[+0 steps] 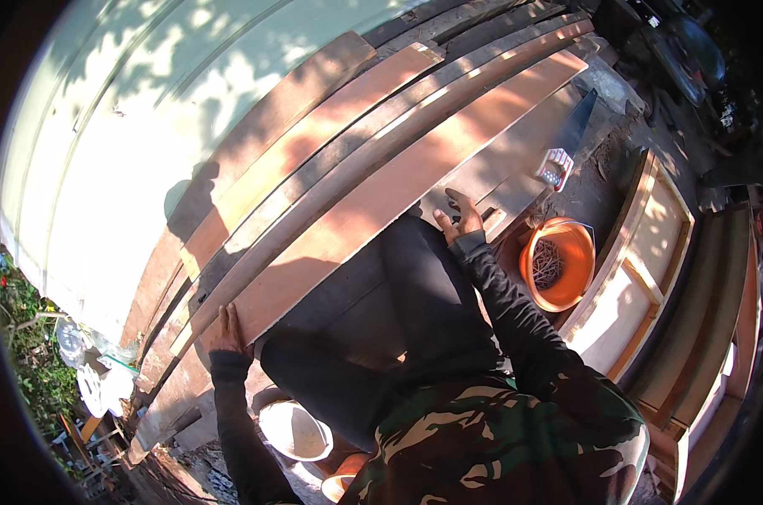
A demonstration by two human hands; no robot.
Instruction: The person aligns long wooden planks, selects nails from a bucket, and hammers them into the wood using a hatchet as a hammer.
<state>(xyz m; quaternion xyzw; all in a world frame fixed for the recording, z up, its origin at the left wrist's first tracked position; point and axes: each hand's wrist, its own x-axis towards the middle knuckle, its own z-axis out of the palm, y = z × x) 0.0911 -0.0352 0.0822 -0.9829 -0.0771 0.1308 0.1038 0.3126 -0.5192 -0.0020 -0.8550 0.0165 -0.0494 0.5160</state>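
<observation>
A long reddish-brown plank [407,189] lies slantwise across a bench of dark boards, in front of my lap. At its near left end rests my left hand [224,332], fingers stretched out and touching the plank's end. My right hand [460,220] is beside the plank's near edge, its fingers apart and holding nothing. Right of that hand lies a handsaw [556,168] with a white and red handle, its dark blade pointing away. An orange bucket [558,290] with many nails [547,264] stands near my right forearm.
More planks [314,147] lie lengthwise beyond the reddish one, along a pale sheet wall [104,194]. A wooden frame with a light panel [642,269] leans at the right. A white bucket [296,431] stands at the lower left beside my leg.
</observation>
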